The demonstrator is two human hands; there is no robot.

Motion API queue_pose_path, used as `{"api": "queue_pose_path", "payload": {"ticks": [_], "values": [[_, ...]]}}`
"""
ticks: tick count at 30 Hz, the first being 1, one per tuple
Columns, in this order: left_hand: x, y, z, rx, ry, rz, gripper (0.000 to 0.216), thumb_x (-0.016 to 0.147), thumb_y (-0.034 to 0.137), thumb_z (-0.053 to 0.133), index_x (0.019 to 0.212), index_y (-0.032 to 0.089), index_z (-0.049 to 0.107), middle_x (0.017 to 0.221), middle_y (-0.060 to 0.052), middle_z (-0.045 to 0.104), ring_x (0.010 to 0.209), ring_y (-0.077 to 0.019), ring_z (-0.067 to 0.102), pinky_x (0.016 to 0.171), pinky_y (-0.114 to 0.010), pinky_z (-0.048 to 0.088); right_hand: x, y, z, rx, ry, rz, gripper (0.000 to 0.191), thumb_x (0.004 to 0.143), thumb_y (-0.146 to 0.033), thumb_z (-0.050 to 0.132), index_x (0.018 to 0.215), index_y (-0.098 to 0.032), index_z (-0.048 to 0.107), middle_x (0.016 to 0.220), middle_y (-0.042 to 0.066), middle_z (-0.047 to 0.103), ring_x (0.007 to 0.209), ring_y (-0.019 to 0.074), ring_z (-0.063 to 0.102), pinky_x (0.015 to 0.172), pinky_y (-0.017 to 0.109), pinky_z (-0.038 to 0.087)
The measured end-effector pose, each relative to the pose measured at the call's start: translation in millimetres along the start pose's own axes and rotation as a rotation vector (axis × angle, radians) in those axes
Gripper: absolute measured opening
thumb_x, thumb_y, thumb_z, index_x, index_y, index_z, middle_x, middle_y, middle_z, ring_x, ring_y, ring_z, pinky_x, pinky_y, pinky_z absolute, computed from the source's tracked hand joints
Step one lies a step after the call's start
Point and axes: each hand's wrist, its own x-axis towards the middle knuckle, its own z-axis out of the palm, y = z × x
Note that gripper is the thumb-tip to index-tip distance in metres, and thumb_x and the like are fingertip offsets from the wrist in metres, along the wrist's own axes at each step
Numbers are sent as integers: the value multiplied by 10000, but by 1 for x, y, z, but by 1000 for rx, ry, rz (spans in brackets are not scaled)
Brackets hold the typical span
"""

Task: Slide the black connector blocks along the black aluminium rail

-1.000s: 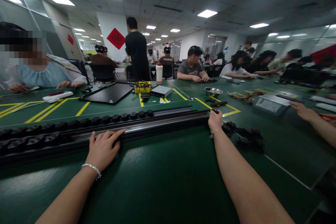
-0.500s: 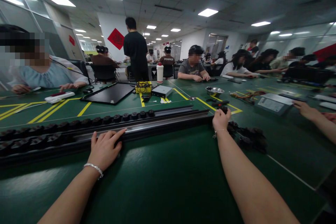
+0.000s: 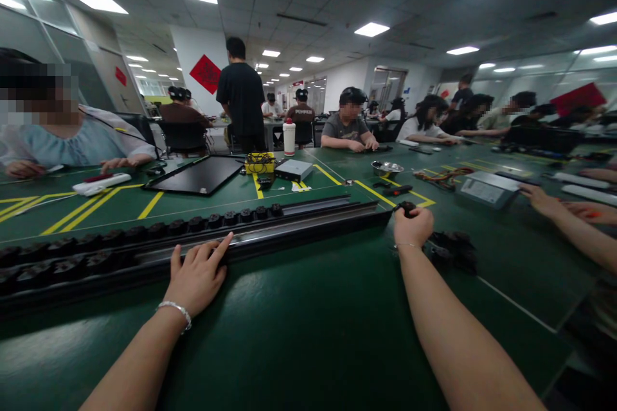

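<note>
A long black rail [image 3: 299, 229] with a shiny metal channel lies across the green table. My left hand [image 3: 198, 275] rests on its near edge, fingers spread and index finger stretched along the channel. Just off the rail's right end, my right hand [image 3: 413, 226] is closed on a small round black part [image 3: 407, 207], which shows above the fingertips. Similar round black parts [image 3: 99, 260] sit in a row on the rail's left half. Behind it runs a second rail [image 3: 318, 205], also lined with such parts. More black parts [image 3: 453, 250] lie heaped beside my right wrist.
Beyond the rails are a black panel [image 3: 195, 174], a yellow box with cables [image 3: 259, 163], a grey drive box [image 3: 294, 171] and a metal bowl [image 3: 387, 168]. A co-worker's hand [image 3: 542, 199] touches a metal power supply [image 3: 488, 189] at right. People sit around.
My right hand has shifted slightly right, away from the rail's end, and more of the black part shows. My left hand stays on the rail. The view has turned slightly.
</note>
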Motion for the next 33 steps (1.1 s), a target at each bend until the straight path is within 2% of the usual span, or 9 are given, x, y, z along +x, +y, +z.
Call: {"api": "queue_pose_path", "payload": {"ticks": [3, 5, 7, 10, 14, 18, 21, 26, 33], "values": [[-1, -4, 0, -59, 11, 51, 596, 783, 349, 430, 1359, 393, 282, 1279, -12, 506, 1183, -257, 410, 1038, -570, 38, -8, -5, -11, -84, -132, 36, 451, 693, -350, 521, 1099, -163, 459, 961, 86, 526, 860, 223, 517, 754, 334, 421], [-1, -6, -1, -94, 8, 91, 543, 779, 356, 447, 1307, 444, 354, 1320, 19, 474, 1215, -253, 379, 1036, -572, 32, -12, -10, -17, -186, -251, 1, 474, 726, -368, 474, 1176, -224, 442, 1027, 85, 501, 887, 235, 526, 751, 358, 428], [-2, -8, -1, -108, -2, 111, 463, 779, 362, 458, 1226, 480, 447, 1323, 41, 473, 1222, -251, 374, 1033, -569, 34, -14, -15, -21, -301, -407, -18, 408, 748, -391, 440, 1129, -260, 504, 1050, 87, 472, 887, 245, 540, 752, 382, 433], [-1, -8, -1, -114, -4, 106, 384, 781, 365, 463, 1140, 486, 527, 1300, 49, 495, 1212, -247, 389, 1032, -566, 44, -13, -21, -25, -433, -562, -18, 371, 749, -423, 428, 1051, -251, 559, 1060, 97, 448, 898, 262, 555, 752, 404, 442], [0, -3, -1, -123, 0, 74, 356, 788, 359, 453, 1112, 464, 555, 1287, 46, 507, 1196, -247, 407, 1035, -568, 55, -7, -21, -25, -533, -662, 14, 400, 741, -439, 423, 1060, -227, 539, 1073, 134, 458, 941, 313, 556, 718, 436, 456], [0, 1, -3, -115, -3, 51, 364, 785, 340, 456, 1117, 447, 558, 1285, 30, 505, 1197, -252, 403, 1039, -575, 51, -4, -15, -21, -563, -667, -6, 490, 718, -418, 455, 1153, -196, 487, 1119, 191, 457, 953, 348, 557, 687, 471, 461], [0, 3, -3, -107, -9, 43, 382, 781, 323, 463, 1136, 437, 551, 1298, 18, 492, 1217, -256, 381, 1041, -586, 37, -5, -8, -17, -547, -605, -42, 525, 700, -413, 472, 1163, -165, 483, 1113, 213, 470, 936, 358, 562, 670, 485, 462], [-1, 3, 0, -83, -12, 42, 412, 784, 307, 462, 1168, 440, 527, 1346, 17, 447, 1268, -261, 322, 1043, -595, 21, -6, -4, -15, -536, -528, -65, 464, 728, -403, 429, 1108, -150, 517, 1083, 215, 505, 923, 340, 566, 681, 492, 458], [-1, 4, 2, -57, -19, 60, 430, 796, 299, 444, 1192, 460, 495, 1399, 6, 384, 1325, -280, 239, 1012, -653, 5, -12, -12, -23, -574, -428, -135, 443, 725, -321, 449, 1099, -95, 527, 1075, 225, 542, 1004, 338, 511, 762, 484, 425]]}}
